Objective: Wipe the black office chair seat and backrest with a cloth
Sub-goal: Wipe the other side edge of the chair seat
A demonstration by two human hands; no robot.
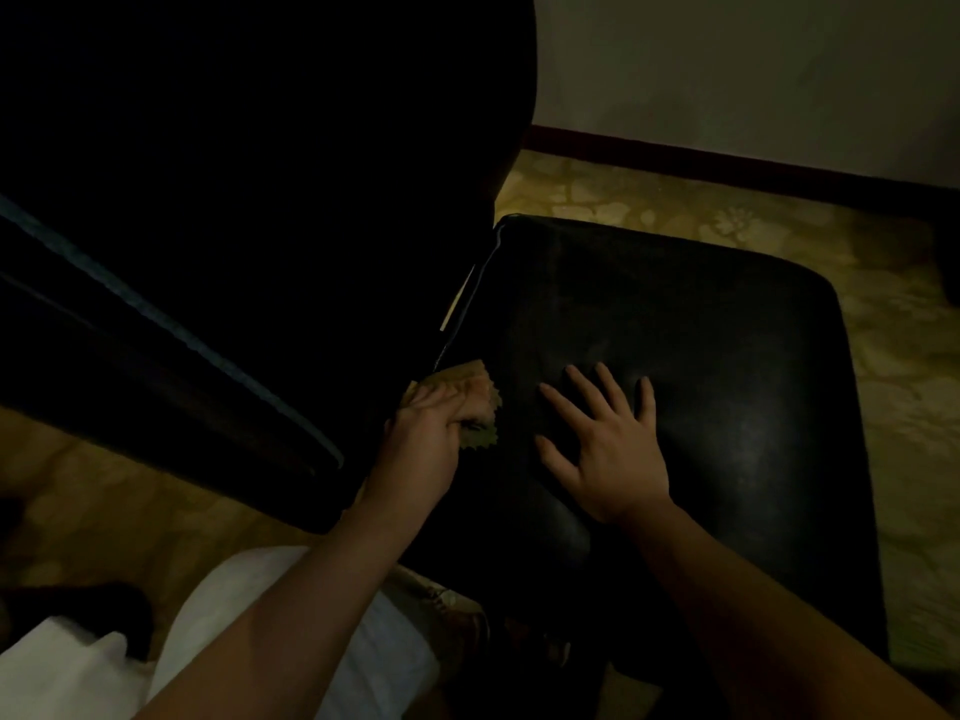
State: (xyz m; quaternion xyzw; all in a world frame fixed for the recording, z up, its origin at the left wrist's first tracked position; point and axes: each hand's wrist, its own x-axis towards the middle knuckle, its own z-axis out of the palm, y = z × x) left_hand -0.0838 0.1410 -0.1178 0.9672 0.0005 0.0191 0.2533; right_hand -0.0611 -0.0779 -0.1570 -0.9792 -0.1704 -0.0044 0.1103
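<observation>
The black office chair seat (pixel 701 366) fills the right half of the head view, its leather dull and dusty. The black backrest (pixel 249 189) rises at the left, very dark. My left hand (pixel 423 436) grips a small tan cloth (pixel 480 407) with zigzag edges, pressed into the crease where seat meets backrest. My right hand (pixel 605 449) lies flat on the seat beside it, fingers spread and straight, touching the leather.
A patterned yellowish floor (pixel 779 210) surrounds the chair. A pale wall with a dark red skirting board (pixel 727 163) runs behind. My white-clad legs (pixel 260 641) are at the bottom left, close to the seat's near edge.
</observation>
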